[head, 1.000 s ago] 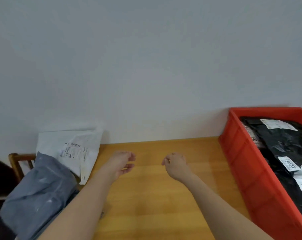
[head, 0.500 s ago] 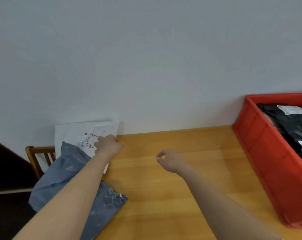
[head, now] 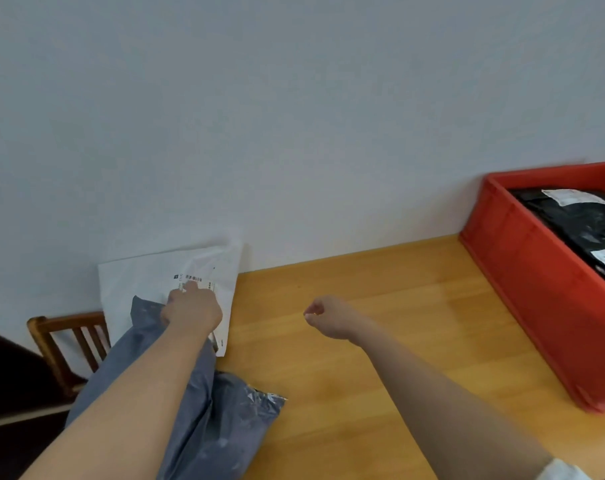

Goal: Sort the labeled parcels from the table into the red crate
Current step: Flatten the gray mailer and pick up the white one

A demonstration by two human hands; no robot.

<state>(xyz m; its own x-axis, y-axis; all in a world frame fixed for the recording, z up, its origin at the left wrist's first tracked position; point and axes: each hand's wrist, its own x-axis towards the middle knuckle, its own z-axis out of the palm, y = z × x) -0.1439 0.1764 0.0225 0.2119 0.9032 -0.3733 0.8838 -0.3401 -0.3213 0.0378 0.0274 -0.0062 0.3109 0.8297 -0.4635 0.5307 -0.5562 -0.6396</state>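
A white parcel (head: pixel 155 275) with a printed label leans against the wall at the table's left end. A grey parcel (head: pixel 221 420) lies over its lower part and hangs off the table edge. My left hand (head: pixel 193 311) rests where the two overlap, its fingers curled on the white parcel just below the label. My right hand (head: pixel 325 317) hovers over the bare wooden table (head: pixel 380 306), loosely curled and holding nothing. The red crate (head: pixel 536 282) stands at the right and holds several black labelled parcels (head: pixel 585 226).
A wooden chair back (head: pixel 65 337) stands left of the table, below the parcels. The pale wall runs right behind the table's far edge. The crate reaches the right edge of the view.
My left hand has moved left from the table's middle onto the white parcel and closed there. My view has swung left, so the crate sits further right. The right hand stayed over the table.
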